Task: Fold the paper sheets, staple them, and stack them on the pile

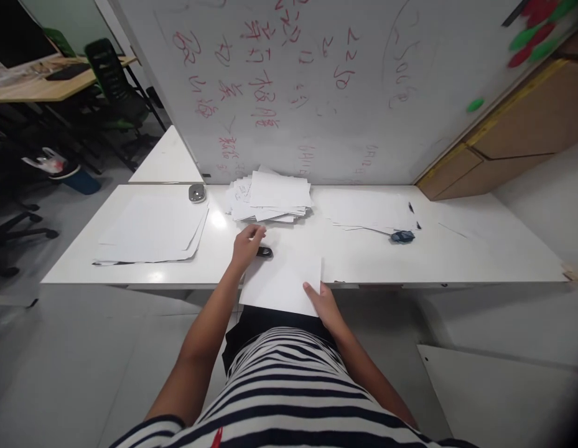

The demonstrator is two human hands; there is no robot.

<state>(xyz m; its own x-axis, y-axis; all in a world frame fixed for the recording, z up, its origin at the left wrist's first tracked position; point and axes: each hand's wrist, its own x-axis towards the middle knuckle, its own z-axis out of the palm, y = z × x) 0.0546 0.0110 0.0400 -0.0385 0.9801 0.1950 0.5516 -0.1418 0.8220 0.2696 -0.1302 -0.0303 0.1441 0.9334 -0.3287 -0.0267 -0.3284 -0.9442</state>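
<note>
My right hand (325,303) grips the right edge of a blank white paper (282,283), thumb on top and fingers underneath. The paper lies partly over the table's front edge, close to my body. Over the table, just beyond the paper's far left corner, my left hand (247,244) has its fingers bent and drawn together. Whether anything is between them is hidden. Beside that hand sits a small black rounded object (265,252), partly covered and of unclear kind. A messy stack of papers (279,191) rests just beyond my left hand, against the whiteboard.
A flat pile of large white sheets (151,230) lies to the left, near a small grey round-cornered device (197,193). On the right are more papers (368,208) and a dark blue crumpled item (402,236). The whiteboard (289,124) stands along the table's back beside cardboard boxes (517,118).
</note>
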